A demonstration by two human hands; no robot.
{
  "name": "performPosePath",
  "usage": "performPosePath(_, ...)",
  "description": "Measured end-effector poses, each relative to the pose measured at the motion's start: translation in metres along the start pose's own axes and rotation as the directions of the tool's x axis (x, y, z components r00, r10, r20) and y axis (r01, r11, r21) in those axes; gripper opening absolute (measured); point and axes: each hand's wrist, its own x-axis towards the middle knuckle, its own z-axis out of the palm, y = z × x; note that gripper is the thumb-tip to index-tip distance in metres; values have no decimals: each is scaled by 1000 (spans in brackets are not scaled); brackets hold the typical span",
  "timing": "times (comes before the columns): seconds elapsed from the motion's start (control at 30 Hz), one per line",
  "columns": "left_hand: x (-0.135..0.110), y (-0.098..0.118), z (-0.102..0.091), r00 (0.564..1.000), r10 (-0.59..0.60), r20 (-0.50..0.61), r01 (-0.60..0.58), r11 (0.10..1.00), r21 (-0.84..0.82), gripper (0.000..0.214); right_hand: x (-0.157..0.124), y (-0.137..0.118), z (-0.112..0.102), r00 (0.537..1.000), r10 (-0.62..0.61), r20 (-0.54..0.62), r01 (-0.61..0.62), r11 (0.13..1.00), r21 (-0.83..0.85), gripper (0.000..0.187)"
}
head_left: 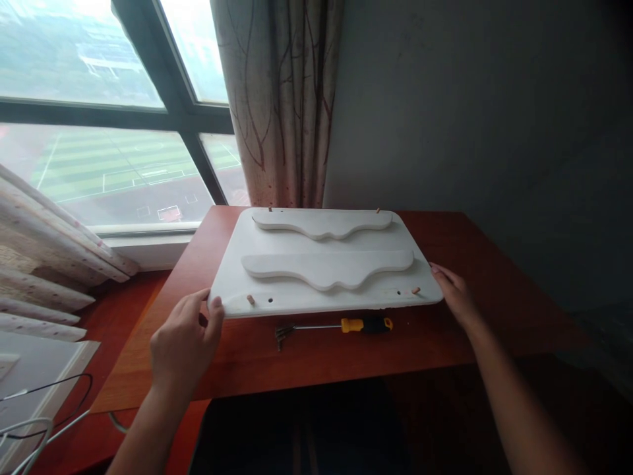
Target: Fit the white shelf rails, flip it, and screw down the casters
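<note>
A white board (326,245) with rounded corners lies on the wooden table. Two white scalloped pieces (329,269) rest flat on it, one behind the other. Small wooden dowels (250,299) stick up near its corners, with dark holes beside the front ones. My left hand (185,333) grips the board's front left corner, thumb on top. At the right edge, my right hand (452,290) holds the board, its fingers partly hidden. Just in front of the board lies a yellow and black screwdriver (366,325), its tip among several small screws (281,335).
The reddish-brown table (445,343) stands against a grey wall and beside a window (123,158). A patterned curtain (287,99) hangs behind it. Cables (44,429) loop at the lower left. The table's front edge is close to my body.
</note>
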Motion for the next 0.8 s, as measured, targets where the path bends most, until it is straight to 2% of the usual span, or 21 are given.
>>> performPosePath(0.17, 3, -3, -7, 997, -14, 81, 12, 999, 30, 39, 5, -1, 2, 999, -39, 15, 39, 997, -60, 48)
performPosePath(0.6, -1, -11, 0, 996, -32, 81, 40, 994, -99, 43, 0, -2, 8, 999, -33, 28, 33, 999, -1, 55)
performPosePath(0.8, -7, -23, -2, 995, -21, 100, 37, 986, -164, 44, -8, 0, -1, 995, -97, 23, 99, 987, -128, 59)
